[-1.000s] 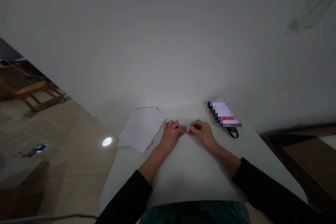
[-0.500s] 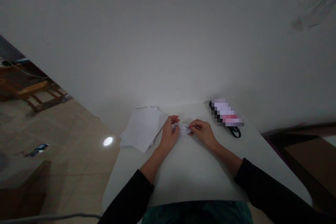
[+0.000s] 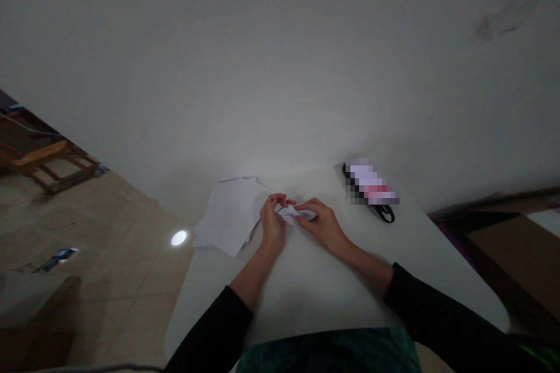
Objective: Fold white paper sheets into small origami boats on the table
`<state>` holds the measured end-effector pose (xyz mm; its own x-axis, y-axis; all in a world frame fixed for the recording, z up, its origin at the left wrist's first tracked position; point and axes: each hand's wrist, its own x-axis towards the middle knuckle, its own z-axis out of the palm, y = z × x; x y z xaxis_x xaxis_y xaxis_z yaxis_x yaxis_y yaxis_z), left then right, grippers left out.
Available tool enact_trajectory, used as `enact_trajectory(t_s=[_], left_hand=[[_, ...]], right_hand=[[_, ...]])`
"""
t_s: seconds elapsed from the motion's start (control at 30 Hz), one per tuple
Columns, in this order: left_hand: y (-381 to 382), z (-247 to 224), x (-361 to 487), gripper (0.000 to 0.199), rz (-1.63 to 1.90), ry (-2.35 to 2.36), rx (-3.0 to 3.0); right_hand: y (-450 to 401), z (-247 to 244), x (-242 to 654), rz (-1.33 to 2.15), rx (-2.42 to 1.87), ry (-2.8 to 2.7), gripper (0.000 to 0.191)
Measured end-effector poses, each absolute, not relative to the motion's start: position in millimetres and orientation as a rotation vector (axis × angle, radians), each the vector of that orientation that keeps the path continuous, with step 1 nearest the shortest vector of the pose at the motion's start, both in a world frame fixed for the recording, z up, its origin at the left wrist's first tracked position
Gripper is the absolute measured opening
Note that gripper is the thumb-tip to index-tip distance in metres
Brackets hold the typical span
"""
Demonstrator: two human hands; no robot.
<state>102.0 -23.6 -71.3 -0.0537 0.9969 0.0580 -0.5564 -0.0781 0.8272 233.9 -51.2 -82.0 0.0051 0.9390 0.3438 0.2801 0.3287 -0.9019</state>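
A small piece of folded white paper (image 3: pixel 289 215) is held between both hands, just above the white table (image 3: pixel 332 297). My left hand (image 3: pixel 274 224) grips its left end with bent fingers. On the other side, my right hand (image 3: pixel 322 222) pinches the paper between thumb and fingers. Parts of the folds are hidden behind the fingers. Left of my left hand lies a loose stack of white paper sheets (image 3: pixel 231 213), its corners fanned out.
At the table's back right rests a phone-like object (image 3: pixel 370 182), blurred by pixels, with a black strap (image 3: pixel 385 213). A white wall (image 3: pixel 280 70) rises behind the table. Beyond the left edge are a tiled floor (image 3: pixel 126 268) and a wooden chair (image 3: pixel 48 160). Cardboard (image 3: pixel 520 250) stands at right.
My right hand has shifted its grip, its thumb now lying along the paper's near side. Both hands are closer together, and the paper is tilted differently. The camera view has turned slightly.
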Motion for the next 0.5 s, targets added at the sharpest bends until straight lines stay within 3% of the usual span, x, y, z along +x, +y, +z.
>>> enact_trajectory(t_s=[0.27,0.5], left_hand=[[-28.0,-73.6,105.7,0.018,1.518,0.742,1.062],[-39.7,-60.6,119.7,0.025,1.582,0.959,1.095]], right_hand=[[-46.8,-86.1,227.3,0.654,-1.172,-1.533,0.023],[-70.1,-70.5,211.7,0.112,-1.304,-1.759,0.011]])
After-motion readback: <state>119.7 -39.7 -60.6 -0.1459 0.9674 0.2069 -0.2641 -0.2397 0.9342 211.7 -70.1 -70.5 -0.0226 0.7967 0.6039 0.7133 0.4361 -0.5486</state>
